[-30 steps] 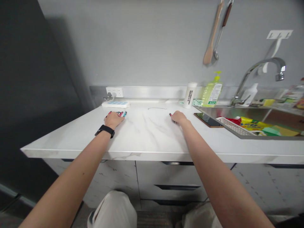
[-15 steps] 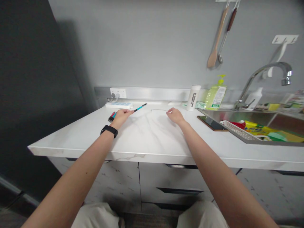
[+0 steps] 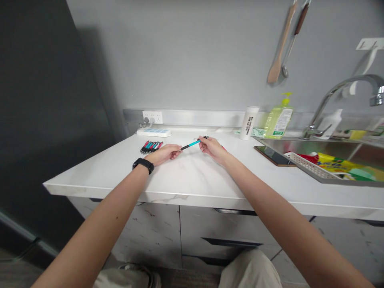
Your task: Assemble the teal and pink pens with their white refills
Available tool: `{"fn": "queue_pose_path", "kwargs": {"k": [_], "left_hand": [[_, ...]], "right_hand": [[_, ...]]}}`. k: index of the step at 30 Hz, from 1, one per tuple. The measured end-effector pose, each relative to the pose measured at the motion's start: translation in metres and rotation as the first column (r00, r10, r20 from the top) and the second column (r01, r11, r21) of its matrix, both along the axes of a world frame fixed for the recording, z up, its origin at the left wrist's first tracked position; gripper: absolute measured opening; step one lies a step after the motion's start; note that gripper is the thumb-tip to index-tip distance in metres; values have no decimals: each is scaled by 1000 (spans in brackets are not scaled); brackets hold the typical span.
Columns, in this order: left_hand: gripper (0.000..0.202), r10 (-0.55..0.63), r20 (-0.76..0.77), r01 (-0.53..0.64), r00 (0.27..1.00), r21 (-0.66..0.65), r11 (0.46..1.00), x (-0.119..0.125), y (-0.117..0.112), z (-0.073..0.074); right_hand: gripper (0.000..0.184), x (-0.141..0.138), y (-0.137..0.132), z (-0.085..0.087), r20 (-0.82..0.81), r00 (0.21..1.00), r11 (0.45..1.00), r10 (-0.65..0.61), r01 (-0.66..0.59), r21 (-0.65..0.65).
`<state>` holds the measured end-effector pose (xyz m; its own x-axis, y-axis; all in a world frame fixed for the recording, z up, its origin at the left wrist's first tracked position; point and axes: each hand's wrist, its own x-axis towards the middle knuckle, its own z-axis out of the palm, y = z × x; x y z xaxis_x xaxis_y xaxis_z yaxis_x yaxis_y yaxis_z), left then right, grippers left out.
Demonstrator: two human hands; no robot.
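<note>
A turquoise pen with a black grip (image 3: 193,143) slants between my two hands above the white counter. My left hand (image 3: 167,153) pinches its lower black end between thumb and fingers. At the upper end, the fingers of my right hand (image 3: 212,148) are closed on the dark tip. Left of my left hand, several pens (image 3: 151,147) in red, turquoise, white and black lie side by side in a row. A small red piece pokes out beside my right hand, mostly hidden by it. Behind the right fingers shows a bit of thin dark line on the counter.
A power strip (image 3: 153,132) lies by the wall socket (image 3: 152,117). On the right stand a white cylinder (image 3: 249,123) and a yellow-green pump bottle (image 3: 279,121). A phone (image 3: 273,156) lies beside the sink (image 3: 327,181) and its faucet (image 3: 325,100).
My left hand has moved right with the pen, away from the row of pens. My right hand has shifted left and taken hold of the pen's far end. The view has turned slightly left.
</note>
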<state>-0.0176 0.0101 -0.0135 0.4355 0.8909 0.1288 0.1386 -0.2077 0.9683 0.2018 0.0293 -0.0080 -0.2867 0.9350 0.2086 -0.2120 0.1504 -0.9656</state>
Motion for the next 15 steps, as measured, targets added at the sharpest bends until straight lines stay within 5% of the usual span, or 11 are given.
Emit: {"fn": "queue_pose_path", "kwargs": {"k": [6, 15], "left_hand": [[25, -16, -59, 19, 998, 51, 999, -2, 1, -3], [22, 3, -38, -1, 999, 67, 998, -3, 5, -6]], "right_hand": [[11, 5, -9, 4, 81, 997, 995, -17, 24, -92], [3, 19, -7, 0, 226, 974, 1000, 22, -24, 6]]}}
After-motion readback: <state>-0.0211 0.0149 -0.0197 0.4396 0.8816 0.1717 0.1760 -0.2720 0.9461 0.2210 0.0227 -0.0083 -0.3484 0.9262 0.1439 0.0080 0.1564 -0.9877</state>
